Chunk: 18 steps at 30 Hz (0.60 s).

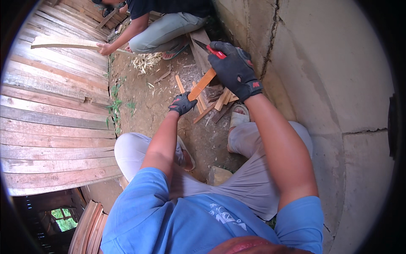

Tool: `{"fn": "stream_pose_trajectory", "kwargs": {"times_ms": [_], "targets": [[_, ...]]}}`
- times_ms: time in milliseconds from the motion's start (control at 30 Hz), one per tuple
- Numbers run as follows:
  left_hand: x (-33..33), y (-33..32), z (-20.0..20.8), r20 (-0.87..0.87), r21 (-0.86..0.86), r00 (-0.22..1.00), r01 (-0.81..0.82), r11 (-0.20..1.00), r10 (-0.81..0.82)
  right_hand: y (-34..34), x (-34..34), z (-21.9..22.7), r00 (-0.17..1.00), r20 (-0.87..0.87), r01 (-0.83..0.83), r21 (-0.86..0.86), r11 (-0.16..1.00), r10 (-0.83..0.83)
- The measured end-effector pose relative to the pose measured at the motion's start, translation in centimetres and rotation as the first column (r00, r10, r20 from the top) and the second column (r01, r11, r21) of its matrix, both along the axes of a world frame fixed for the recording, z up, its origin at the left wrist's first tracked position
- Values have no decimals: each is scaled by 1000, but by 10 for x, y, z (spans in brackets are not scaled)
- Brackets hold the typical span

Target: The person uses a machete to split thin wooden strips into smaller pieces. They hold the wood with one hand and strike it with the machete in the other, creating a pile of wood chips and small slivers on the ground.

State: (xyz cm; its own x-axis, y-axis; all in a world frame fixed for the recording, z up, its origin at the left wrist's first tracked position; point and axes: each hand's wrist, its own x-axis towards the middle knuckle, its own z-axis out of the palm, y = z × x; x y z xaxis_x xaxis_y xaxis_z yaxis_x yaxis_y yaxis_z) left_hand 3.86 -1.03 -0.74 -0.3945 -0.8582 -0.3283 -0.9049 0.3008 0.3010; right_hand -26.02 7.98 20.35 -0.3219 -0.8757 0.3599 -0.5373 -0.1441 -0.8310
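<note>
- The left hand, in a dark glove, is clenched around the lower end of a short orange-brown wooden stick; the stick slants up and to the right from that grip
- The right hand, also in a dark glove, is closed on a red-handled knife; the dark blade points up-left, and the hand sits just above the stick's upper end – whether the blade touches the wood cannot be told
- The stick is held in the air over the dirt ground, between the person's two knees
- Below the hands lies a small heap of cut wood pieces (similar orange-brown lengths, lying crosswise); it is just beside a sandalled foot
- A grey stone sits on the ground close to the person's lap
- To the right rises a concrete wall with a dark crack running down it
- To the left is a wall of weathered planks; a few green weeds grow at its foot
- At the top another person crouches – their hand grips a long pale board; pale wood shavings lie on the ground beside them
</note>
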Motion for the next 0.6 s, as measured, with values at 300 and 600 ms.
{"fn": "stream_pose_trajectory", "kwargs": {"times_ms": [300,600], "targets": [[-16,-6,14,202,130,979,-20,991,-7,3,7,-9,993,-57,-106,6,994,106],[-12,4,-12,43,-10,988,-150,989,150,21,35,-20,945,-83,-289,237,928,316]]}}
